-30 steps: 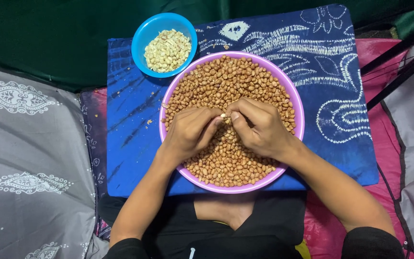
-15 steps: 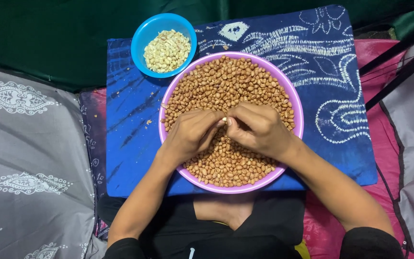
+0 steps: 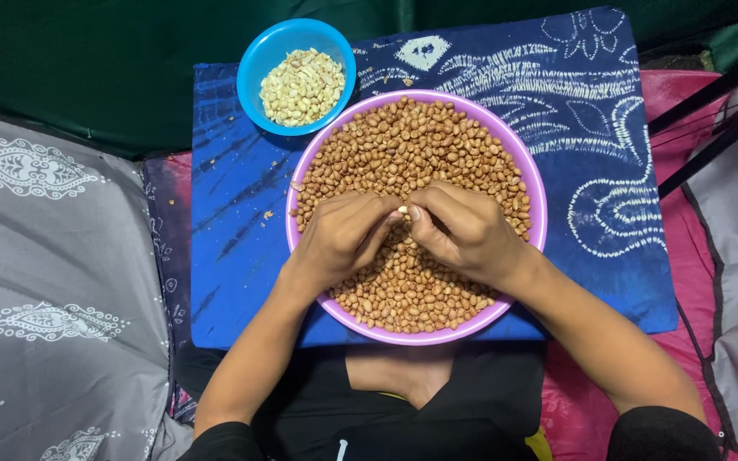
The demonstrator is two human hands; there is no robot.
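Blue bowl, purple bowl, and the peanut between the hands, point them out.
blue bowl (image 3: 254, 64), head view, bare left inner wall.
purple bowl (image 3: 536, 205), head view, right rim.
pale peanut (image 3: 402, 209), head view, its visible middle between the fingertips.

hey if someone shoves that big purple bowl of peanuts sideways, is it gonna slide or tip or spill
The purple bowl is wide, shallow and rests flat on the blue cloth, so it would probably slide rather than tip. Its peanuts are heaped near the rim; a sharp shove might scatter some. Full, it likely feels fairly heavy.
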